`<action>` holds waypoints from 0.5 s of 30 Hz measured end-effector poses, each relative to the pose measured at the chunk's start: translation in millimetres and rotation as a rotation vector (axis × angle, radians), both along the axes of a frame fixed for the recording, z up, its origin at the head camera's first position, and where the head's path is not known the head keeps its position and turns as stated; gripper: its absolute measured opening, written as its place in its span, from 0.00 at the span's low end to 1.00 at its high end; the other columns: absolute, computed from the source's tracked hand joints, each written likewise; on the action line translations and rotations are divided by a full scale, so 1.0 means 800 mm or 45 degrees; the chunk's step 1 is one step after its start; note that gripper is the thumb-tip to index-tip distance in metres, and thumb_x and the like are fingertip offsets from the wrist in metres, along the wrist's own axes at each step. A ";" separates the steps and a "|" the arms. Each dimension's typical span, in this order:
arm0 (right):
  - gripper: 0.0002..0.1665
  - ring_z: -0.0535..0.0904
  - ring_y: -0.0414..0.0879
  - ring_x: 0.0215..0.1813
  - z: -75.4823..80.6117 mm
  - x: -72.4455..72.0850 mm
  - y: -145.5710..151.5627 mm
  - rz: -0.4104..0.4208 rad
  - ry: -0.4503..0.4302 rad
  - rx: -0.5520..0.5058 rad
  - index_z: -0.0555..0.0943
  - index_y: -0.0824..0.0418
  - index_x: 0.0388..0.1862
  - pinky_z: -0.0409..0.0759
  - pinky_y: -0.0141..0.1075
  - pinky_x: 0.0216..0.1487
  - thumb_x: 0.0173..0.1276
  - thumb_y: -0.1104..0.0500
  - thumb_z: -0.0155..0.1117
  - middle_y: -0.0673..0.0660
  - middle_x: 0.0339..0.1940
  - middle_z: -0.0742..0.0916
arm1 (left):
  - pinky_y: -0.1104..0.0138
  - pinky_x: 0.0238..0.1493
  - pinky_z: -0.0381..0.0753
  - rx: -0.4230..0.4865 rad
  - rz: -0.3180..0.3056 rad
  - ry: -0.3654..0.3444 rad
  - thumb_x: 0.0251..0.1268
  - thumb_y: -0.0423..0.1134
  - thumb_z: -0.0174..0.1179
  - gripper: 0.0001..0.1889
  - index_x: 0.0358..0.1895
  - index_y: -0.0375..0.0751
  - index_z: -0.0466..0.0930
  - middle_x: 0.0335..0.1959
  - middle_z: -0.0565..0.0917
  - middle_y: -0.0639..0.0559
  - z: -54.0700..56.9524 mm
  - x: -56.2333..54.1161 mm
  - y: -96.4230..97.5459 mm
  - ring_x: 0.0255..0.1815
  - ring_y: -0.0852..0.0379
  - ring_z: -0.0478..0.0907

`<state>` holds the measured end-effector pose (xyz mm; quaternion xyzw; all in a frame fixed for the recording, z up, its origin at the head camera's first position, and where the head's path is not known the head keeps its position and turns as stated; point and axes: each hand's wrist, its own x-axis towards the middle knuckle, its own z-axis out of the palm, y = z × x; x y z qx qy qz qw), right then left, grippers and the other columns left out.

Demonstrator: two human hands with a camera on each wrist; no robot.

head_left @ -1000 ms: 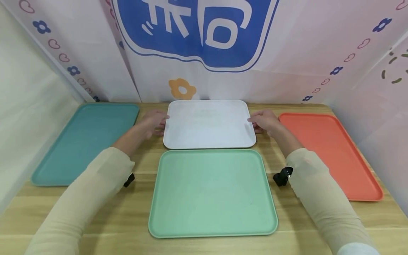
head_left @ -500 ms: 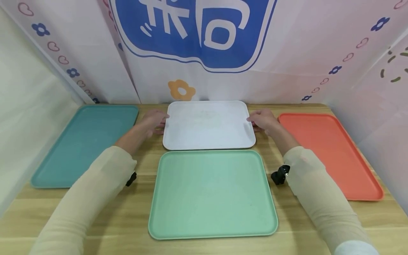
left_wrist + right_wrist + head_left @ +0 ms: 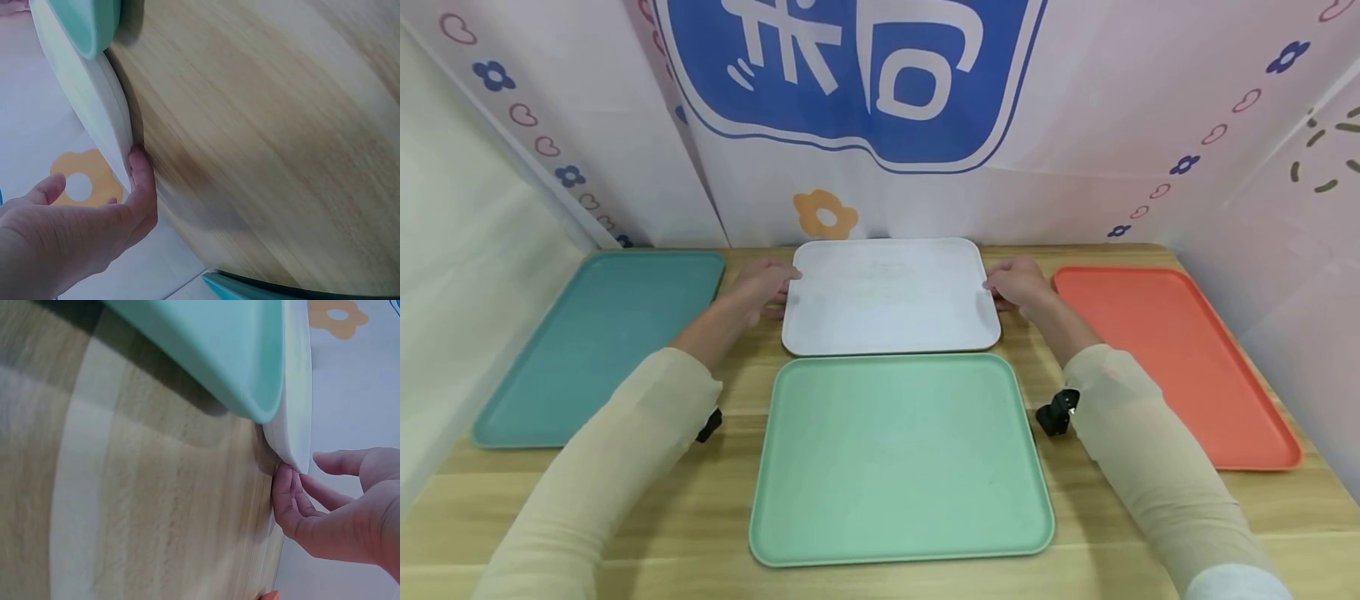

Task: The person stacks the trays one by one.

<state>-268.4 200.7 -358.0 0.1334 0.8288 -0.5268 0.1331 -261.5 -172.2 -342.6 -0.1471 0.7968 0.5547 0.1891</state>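
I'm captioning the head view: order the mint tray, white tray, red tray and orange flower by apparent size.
1. Mint tray
2. White tray and red tray, unranked: the right sleeve hides part of the red
3. Orange flower

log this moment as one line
left hand: touches white tray, left edge | right hand: touches its right edge | mint-green tray: in front of white tray | teal tray: left | red tray: right

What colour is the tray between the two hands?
White; the tray shows best in the head view.
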 end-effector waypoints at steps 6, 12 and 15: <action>0.24 0.76 0.43 0.39 -0.002 0.004 0.000 -0.033 -0.011 0.033 0.75 0.74 0.68 0.84 0.27 0.34 0.75 0.69 0.57 0.59 0.42 0.77 | 0.54 0.65 0.78 0.008 0.024 -0.015 0.80 0.42 0.53 0.28 0.76 0.37 0.62 0.70 0.69 0.37 -0.003 0.002 0.002 0.64 0.44 0.71; 0.23 0.76 0.44 0.40 0.001 0.003 -0.004 -0.037 -0.004 0.039 0.75 0.74 0.67 0.84 0.26 0.34 0.75 0.70 0.56 0.61 0.46 0.77 | 0.55 0.66 0.78 0.028 0.041 -0.011 0.79 0.42 0.53 0.29 0.78 0.38 0.60 0.71 0.70 0.36 0.002 0.003 -0.001 0.66 0.44 0.71; 0.23 0.77 0.43 0.39 0.003 0.001 -0.005 -0.034 -0.001 0.047 0.75 0.75 0.67 0.84 0.26 0.35 0.76 0.71 0.55 0.61 0.46 0.77 | 0.55 0.66 0.79 0.025 0.039 -0.001 0.79 0.42 0.53 0.30 0.78 0.38 0.60 0.71 0.70 0.36 0.006 0.004 -0.002 0.66 0.44 0.71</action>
